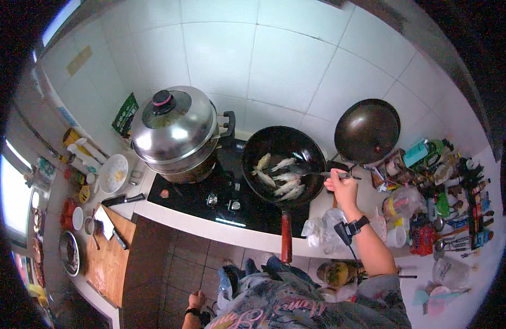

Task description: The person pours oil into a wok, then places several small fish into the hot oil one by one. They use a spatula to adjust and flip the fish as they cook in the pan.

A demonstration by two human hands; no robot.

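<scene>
Several small whole fish point(286, 188) lie in a black wok point(253, 148) on the black glass gas hob point(261, 222). The wok's reddish wooden handle points towards me. My right hand point(342, 187), at the wok's right side, is closed around the dark handle of a cooking spatula point(314, 173); its head reaches in among the fish, partly hard to make out. Low beside my body hangs my left hand point(196, 300), away from the hob, its fingers curled with nothing visible in them. Both wrists wear dark bands.
A large lidded steel steamer pot point(175, 131) stands left of the wok. A wok lid point(367, 131) leans against the tiles. Further left are a cleaver point(105, 222) on a wooden cutting board point(113, 263) and a white strainer bowl point(113, 172). Plastic bags point(329, 228) lie right of the hob.
</scene>
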